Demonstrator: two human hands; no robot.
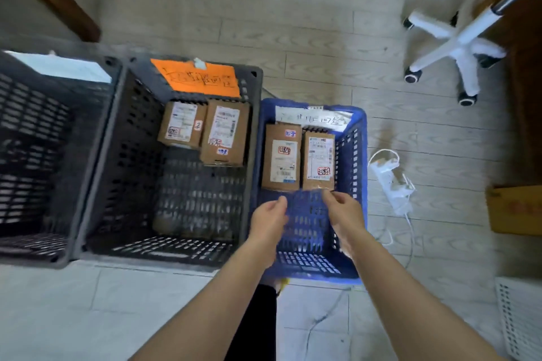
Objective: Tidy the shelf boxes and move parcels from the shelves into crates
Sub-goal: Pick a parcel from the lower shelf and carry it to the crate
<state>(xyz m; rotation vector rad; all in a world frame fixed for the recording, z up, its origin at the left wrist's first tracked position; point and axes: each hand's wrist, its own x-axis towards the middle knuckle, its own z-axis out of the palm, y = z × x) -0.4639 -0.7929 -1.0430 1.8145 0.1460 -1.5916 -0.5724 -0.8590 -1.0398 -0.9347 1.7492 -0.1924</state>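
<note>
At the far left a dark grey crate (35, 126) is standing with a white sheet (61, 67) on its far rim. I am seeing no parcel in it from here.

Pressed against its right side, a second grey crate (132, 141) is carrying an orange label (196, 79) on its far rim, presumably naming what belongs inside. Two brown parcels, the left grey-crate parcel (181, 124) and the right grey-crate parcel (225, 132), are lying label-up, side by side against the far wall. I take it the filling is going from far to near, with the labels kept readable.

Next on the right, a smaller blue crate (362, 155) is bearing a white handwritten label (313, 119). The left blue-crate parcel (282, 157) and the right blue-crate parcel (319, 160) are sitting the same way at its far end.

Both hands are hovering over the near half of this crate. The left hand (268, 223) is hanging with fingers loosely bent, gripping nothing. The right hand (343, 214) is reaching with relaxed, parted fingers toward the near edge of the right blue-crate parcel; the blur is stopping me telling whether the tips are touching it. To my eye it is squaring that parcel against its neighbour.

Further right, a white power strip (390, 182) is lying on the floor, and a white chair base (457, 47) is standing at the far right.
</note>
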